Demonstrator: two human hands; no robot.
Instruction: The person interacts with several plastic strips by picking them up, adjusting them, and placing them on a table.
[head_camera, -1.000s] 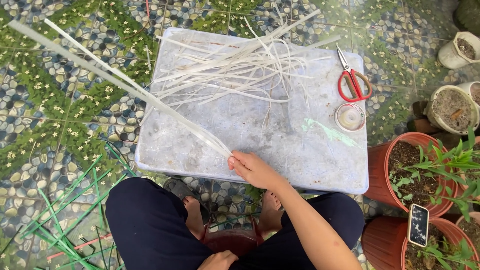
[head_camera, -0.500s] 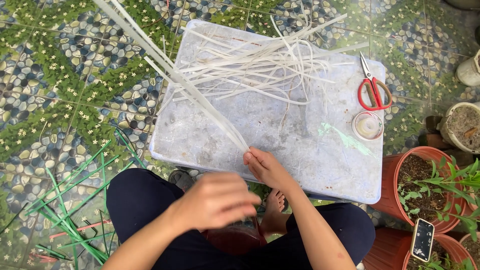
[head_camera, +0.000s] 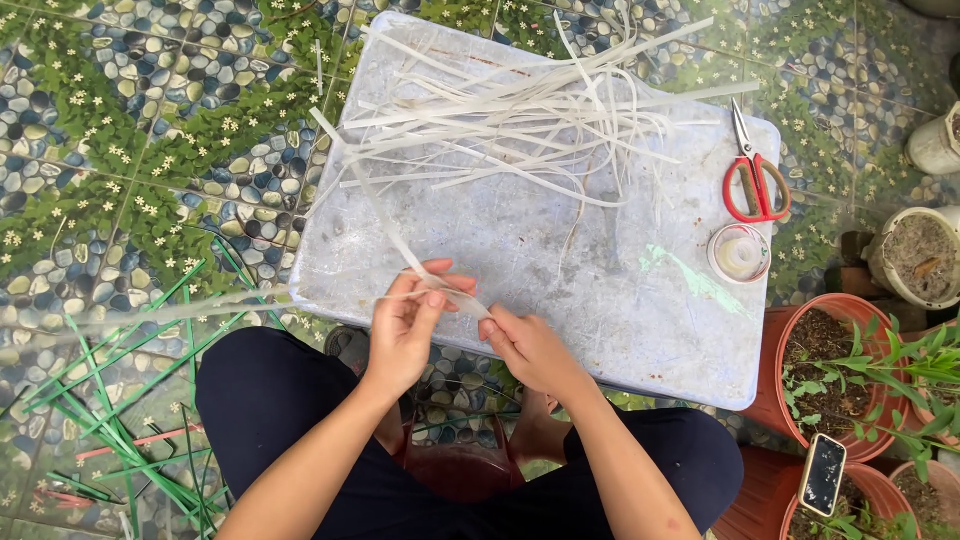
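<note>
Strips (head_camera: 520, 120) on board (head_camera: 560, 300) (scissors (head_camera: 755, 180) right).

We see a blurred pale strip (head_camera: 150, 312) left of the desk (head_camera: 620, 330). Right of the desk, flowerpots (head_camera: 935, 145) are cut by the frame edge. Below the desk, the red stool (head_camera: 455, 470) lies largely hidden between the legs.

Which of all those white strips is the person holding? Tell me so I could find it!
Start at the big pale plastic board lying on the pebble-patterned floor. At its near edge, the left hand and right hand pinch one long white strip. It runs slanting away from the hands on its own, while the other strips lie tangled in a pile at the far end.
</note>
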